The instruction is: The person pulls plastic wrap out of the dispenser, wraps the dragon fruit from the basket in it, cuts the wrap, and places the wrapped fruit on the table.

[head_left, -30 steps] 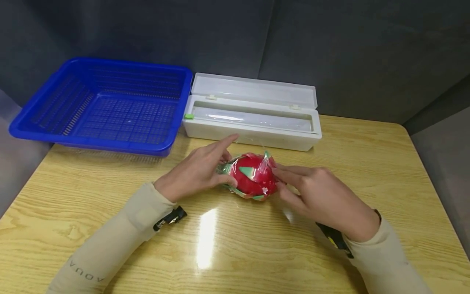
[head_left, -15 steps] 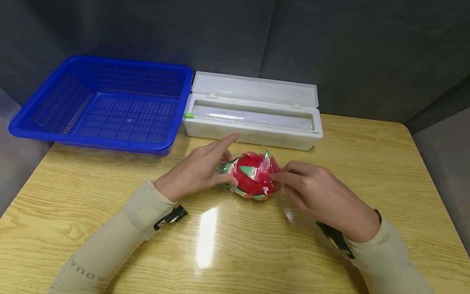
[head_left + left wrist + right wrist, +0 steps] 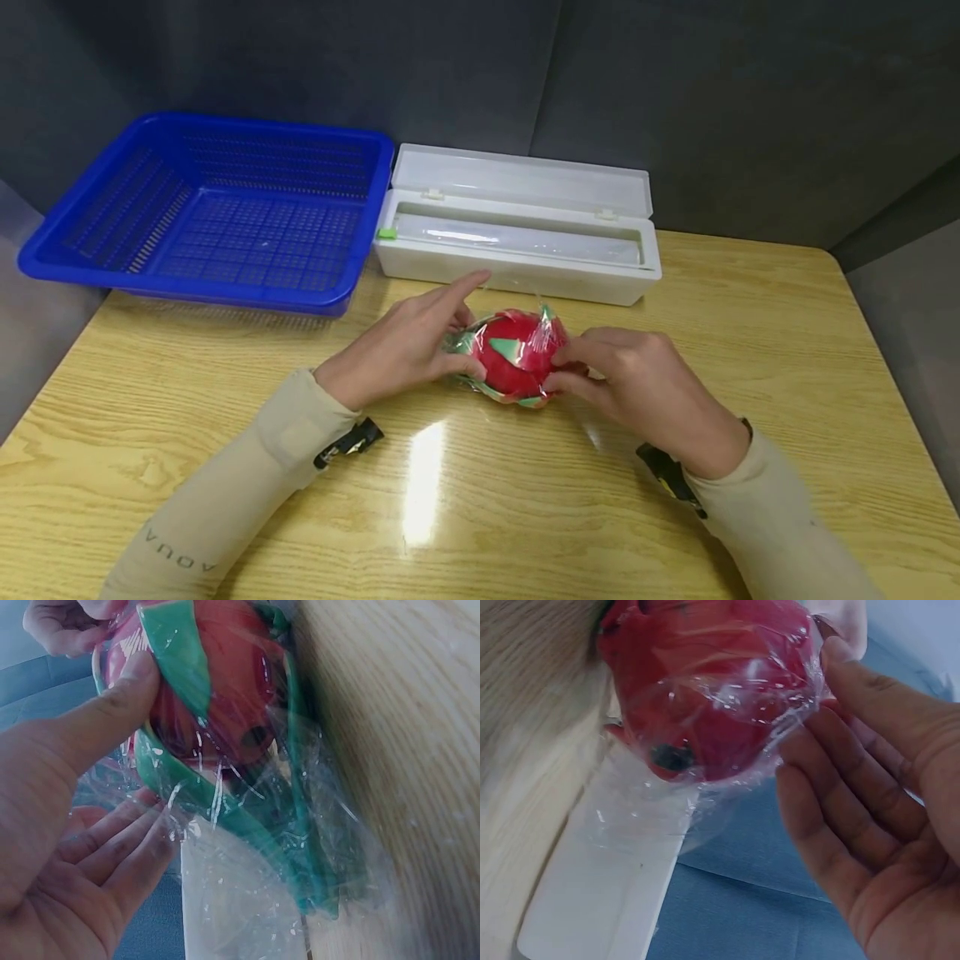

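Observation:
A red dragon fruit (image 3: 510, 367) with green scales lies on the wooden table, wrapped in clear cling film (image 3: 349, 847). My left hand (image 3: 408, 346) holds its left end, the thumb pressed on the near side and the fingers around the far side. At the opposite end, my right hand (image 3: 637, 383) pinches the film against the fruit between thumb and fingers. Loose, crinkled film (image 3: 645, 802) spreads from the fruit in the right wrist view, and long green tips show through it in the left wrist view.
Behind the fruit stands a white cling film dispenser (image 3: 517, 279), its lid (image 3: 521, 179) raised, a film roll (image 3: 517, 240) and a green slider (image 3: 387, 234) visible. A blue plastic basket (image 3: 225, 292) sits at the back left. A dark partition (image 3: 675, 108) closes off the back.
My right hand has shifted slightly left, its fingers first folding over the fruit's right end, then the thumb coming onto the film. The left hand keeps its hold; the fruit stays in place.

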Demonstrator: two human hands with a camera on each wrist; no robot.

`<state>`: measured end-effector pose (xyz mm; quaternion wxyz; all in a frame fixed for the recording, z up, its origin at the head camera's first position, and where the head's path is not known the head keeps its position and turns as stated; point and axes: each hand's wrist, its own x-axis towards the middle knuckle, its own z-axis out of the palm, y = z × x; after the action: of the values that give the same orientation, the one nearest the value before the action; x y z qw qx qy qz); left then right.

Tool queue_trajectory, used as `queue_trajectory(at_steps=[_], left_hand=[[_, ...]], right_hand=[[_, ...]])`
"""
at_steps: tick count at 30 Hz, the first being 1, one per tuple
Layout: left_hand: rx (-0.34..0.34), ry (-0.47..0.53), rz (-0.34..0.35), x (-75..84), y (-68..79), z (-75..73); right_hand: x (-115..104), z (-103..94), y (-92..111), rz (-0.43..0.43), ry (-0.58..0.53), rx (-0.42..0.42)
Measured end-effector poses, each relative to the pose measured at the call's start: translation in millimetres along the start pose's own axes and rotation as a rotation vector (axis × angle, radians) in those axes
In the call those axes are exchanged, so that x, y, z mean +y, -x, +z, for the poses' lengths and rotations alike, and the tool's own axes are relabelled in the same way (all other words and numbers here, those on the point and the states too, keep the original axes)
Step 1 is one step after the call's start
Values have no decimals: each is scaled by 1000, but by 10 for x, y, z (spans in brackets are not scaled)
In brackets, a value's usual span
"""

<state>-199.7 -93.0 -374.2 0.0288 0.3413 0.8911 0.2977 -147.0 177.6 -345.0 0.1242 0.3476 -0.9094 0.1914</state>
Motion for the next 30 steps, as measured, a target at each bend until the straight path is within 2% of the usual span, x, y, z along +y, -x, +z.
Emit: queue_trajectory(at_steps=[5, 14, 19, 23, 26, 30], left_hand=[[1, 3, -3, -2, -4, 2], [2, -3, 19, 6, -11, -3], [-1, 1, 21, 0, -8, 1], [-3, 7, 18, -8, -5, 5], [-4, 7, 21, -20, -1, 6], [0, 2, 34, -35, 5, 4]], right_hand=[[14, 40, -9, 43, -15, -9], [88, 45, -28, 190, -92, -36], [160, 35, -27, 218, -99, -66], [205, 39, -15, 238, -101, -39], [204, 81, -29, 270, -144, -25], [180, 175, -68, 326, -212, -64]])
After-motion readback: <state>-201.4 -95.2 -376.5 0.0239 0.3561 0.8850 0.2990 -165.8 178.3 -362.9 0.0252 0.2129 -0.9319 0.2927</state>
